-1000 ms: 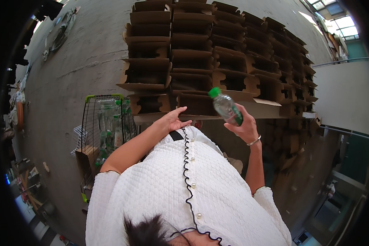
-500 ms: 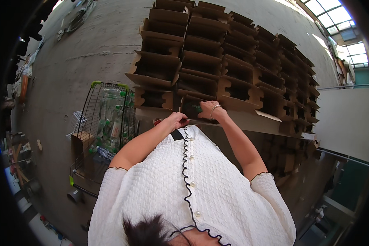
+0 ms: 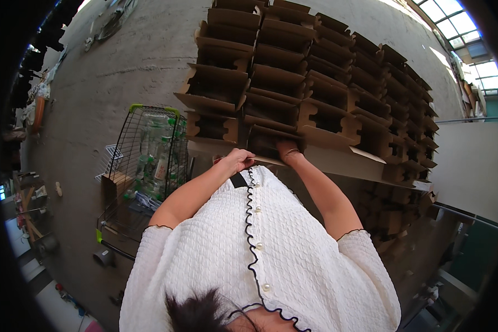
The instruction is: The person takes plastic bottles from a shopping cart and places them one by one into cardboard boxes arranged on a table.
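An open cardboard box (image 3: pixel 268 133) stands right in front of me, at the near edge of rows of similar boxes. My left hand (image 3: pixel 240 159) pinches the flap at the box's near left corner, fingers closed. Down inside the same box is my right hand (image 3: pixel 287 149), a bracelet at its wrist. The box's wall and shadow hide the right fingers and whatever they touch.
Several rows of open cardboard boxes (image 3: pixel 274 74) stretch away ahead and to the right. On the left stands a black wire cart (image 3: pixel 177 130) with green corners, holding clear bottles (image 3: pixel 159 160). A pale panel (image 3: pixel 465 160) rises at the far right.
My right hand has moved down into the box; its fingers showed above a dark item with green marks before. The left hand stays at the flap. The view has shifted slightly.
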